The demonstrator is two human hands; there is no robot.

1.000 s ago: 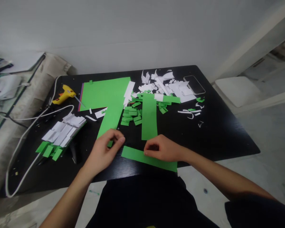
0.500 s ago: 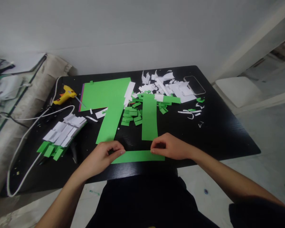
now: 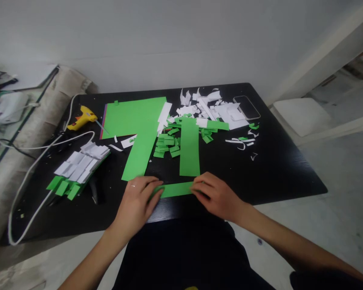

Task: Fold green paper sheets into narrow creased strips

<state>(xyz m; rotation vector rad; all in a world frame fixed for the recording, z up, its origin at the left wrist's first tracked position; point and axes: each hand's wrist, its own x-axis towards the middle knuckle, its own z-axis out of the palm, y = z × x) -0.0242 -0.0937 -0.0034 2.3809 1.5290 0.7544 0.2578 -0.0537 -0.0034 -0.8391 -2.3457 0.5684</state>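
A green paper strip (image 3: pixel 177 189) lies crosswise near the table's front edge, between my two hands. My left hand (image 3: pixel 139 199) has its fingers closed around the strip's left end, which it partly hides. At the other end, my right hand (image 3: pixel 214 194) pinches the strip between thumb and fingers. Just beyond the hands, a wide green paper strip (image 3: pixel 189 153) lies lengthwise, its near edge close to my right fingers. Another green strip (image 3: pixel 140 155) slants toward my left hand from a green sheet (image 3: pixel 130 117).
Small folded green pieces (image 3: pixel 165 143) and white paper scraps (image 3: pixel 204 104) are heaped at the back. A yellow glue gun (image 3: pixel 84 117) lies at left, its white cord (image 3: pixel 16 201) looping down. A layered white-and-green paper piece (image 3: pixel 80 165) sits nearer. A phone (image 3: pixel 246 107) rests at the back right.
The strip's visible part has shifted slightly away from the table edge and tilted. My left hand now wraps over its left end, and my right hand has turned to pinch its right end.
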